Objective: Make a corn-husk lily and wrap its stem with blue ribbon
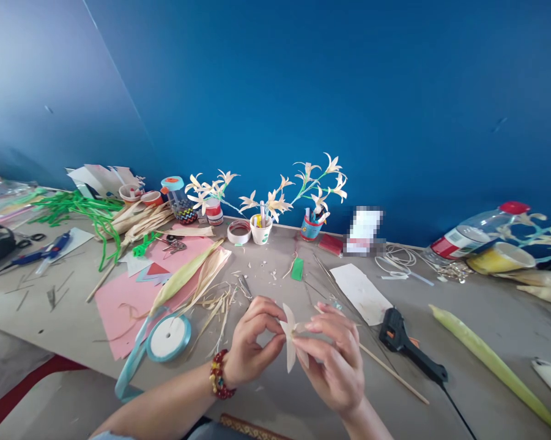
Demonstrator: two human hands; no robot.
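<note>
Low over the near part of the table, both hands hold a pale corn-husk flower with narrow pointed petals. My left hand, with a red bead bracelet at the wrist, pinches it from the left. My right hand has its fingers closed on the other side, hiding part of the petals. A thin wooden stick lies under and beyond the right hand. The black glue gun rests to the right of that hand. A roll of light-blue ribbon lies left of my left hand.
Pink paper and corn husks cover the left. Cups with finished husk flowers, one white cup and one blue cup, stand by the wall. A green husk and a plastic bottle lie at right.
</note>
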